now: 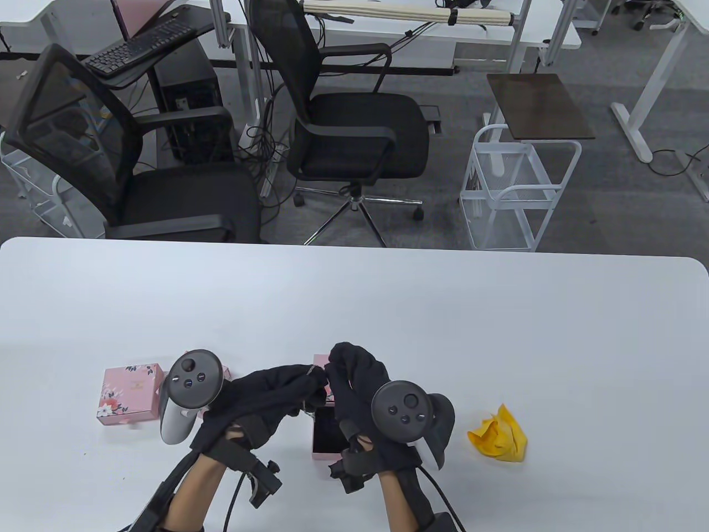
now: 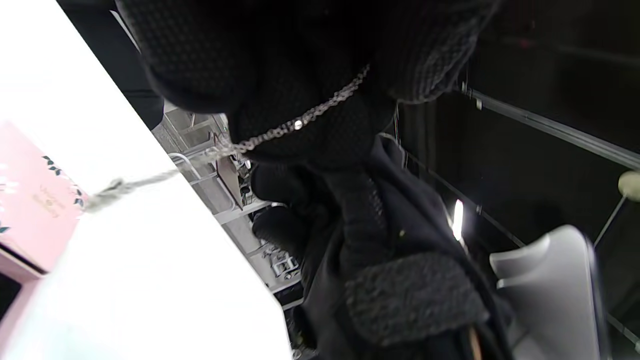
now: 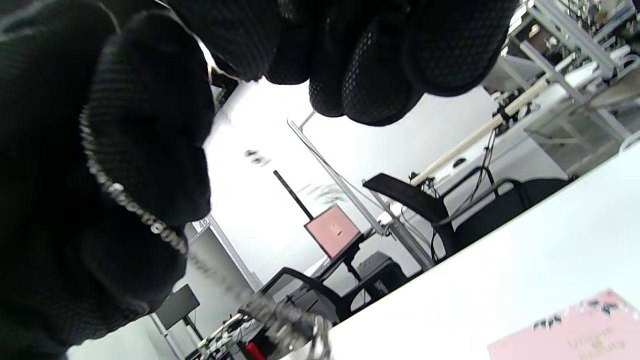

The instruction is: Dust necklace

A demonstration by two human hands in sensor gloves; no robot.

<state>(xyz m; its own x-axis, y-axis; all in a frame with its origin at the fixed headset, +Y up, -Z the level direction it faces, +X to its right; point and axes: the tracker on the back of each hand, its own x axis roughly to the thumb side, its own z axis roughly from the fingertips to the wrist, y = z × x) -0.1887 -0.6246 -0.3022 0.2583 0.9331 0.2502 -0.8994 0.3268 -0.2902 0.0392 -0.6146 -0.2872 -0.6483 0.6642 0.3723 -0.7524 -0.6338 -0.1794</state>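
Now necklace across left fingers.

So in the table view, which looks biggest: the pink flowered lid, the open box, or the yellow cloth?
Largest to smallest, as they look in that view:
1. pink flowered lid
2. yellow cloth
3. open box, though the hands cover part of it, so its place against the cloth is unsure.

The hands cover most of the open box, and the necklace's hanging end blurs in both wrist views.
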